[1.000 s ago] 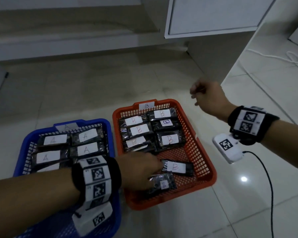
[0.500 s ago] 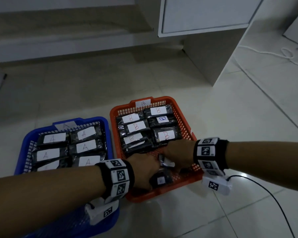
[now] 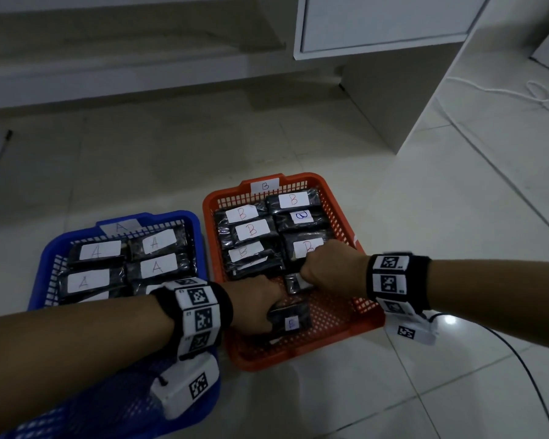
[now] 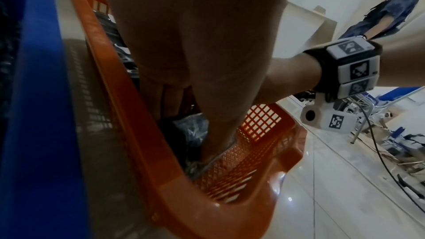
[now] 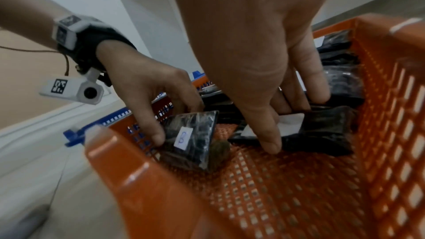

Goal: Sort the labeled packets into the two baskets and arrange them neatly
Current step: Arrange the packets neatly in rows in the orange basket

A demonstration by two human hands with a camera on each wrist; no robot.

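Observation:
The orange basket [image 3: 371, 315] holds several black packets labelled B, packed in two columns at its far end. The blue basket [image 3: 45, 264] to its left holds packets labelled A. Both hands are inside the near end of the orange basket. My left hand [image 3: 268, 312] pinches a tilted black packet with a small B label [image 3: 290, 321] [image 5: 190, 143] by its left edge. My right hand [image 3: 301, 275] has thumb and fingers curled round another black packet with a white label [image 3: 293, 283] [image 5: 322, 130], just behind the packed rows. Its label letter is hidden by the hand.
Baskets sit side by side on a pale tiled floor [image 3: 425, 391]. A white cabinet [image 3: 393, 58] hangs at the back right, and a black cable [image 3: 520, 359] trails from my right wrist. Another person [image 4: 377, 12] stands far off in the left wrist view.
My right hand came down from above the floor right of the orange basket, reached inside and took hold of the loose labelled packet. My left hand stayed on the small-label packet.

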